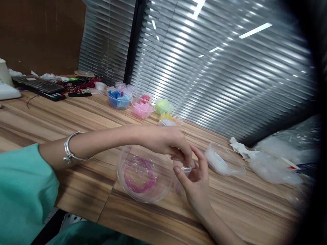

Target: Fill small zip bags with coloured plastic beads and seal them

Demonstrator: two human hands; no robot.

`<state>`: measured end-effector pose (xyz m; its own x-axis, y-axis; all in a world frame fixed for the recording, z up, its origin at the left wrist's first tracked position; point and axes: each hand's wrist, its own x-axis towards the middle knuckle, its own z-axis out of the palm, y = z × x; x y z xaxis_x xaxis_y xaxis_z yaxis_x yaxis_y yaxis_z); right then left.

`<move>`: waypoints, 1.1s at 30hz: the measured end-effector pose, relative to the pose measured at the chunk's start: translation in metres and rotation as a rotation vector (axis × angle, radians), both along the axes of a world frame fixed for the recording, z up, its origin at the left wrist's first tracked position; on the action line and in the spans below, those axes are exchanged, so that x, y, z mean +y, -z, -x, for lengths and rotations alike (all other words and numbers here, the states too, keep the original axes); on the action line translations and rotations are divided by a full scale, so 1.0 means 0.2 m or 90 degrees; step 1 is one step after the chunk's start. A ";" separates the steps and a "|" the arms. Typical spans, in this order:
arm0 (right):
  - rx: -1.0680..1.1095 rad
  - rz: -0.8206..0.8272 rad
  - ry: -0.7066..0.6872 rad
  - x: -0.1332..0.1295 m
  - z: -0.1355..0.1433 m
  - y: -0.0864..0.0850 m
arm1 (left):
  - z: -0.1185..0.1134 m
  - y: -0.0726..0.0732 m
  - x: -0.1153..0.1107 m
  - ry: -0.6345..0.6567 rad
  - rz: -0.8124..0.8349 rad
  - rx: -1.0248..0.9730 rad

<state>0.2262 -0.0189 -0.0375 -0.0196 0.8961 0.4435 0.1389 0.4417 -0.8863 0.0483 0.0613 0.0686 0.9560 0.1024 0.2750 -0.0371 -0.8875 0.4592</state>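
Observation:
My left hand (172,141), with a silver bangle on its wrist, reaches across from the left. Its fingers are bent down and pressed together at the mouth of a small clear plastic container (186,168); whatever they pinch is hidden. From the lower right, my right hand (195,183) curls its thumb and fingers around that same container, whose exact kind I cannot make out. Just left of both hands stands a round clear plastic tub (163,190). In it lies a loose ring of pink-purple strands (139,189).
Behind my hands stand clear bowls of blue packets (119,98), pink packets (142,109), and green (163,106) and yellow-orange pieces (172,118). A clear tray (230,160) and plastic bags (272,166) lie to the right. A remote control (51,95) rests back left.

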 end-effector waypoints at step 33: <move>-0.046 -0.043 -0.026 -0.03 0.00 -0.01 | -0.09 0.22 -0.14 0.097 -0.097 0.294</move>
<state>0.2259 -0.0248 -0.0350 -0.0897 0.8617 0.4994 0.1824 0.5072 -0.8423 0.0661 0.0336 0.0255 0.9823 -0.0562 -0.1788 0.0048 -0.9462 0.3236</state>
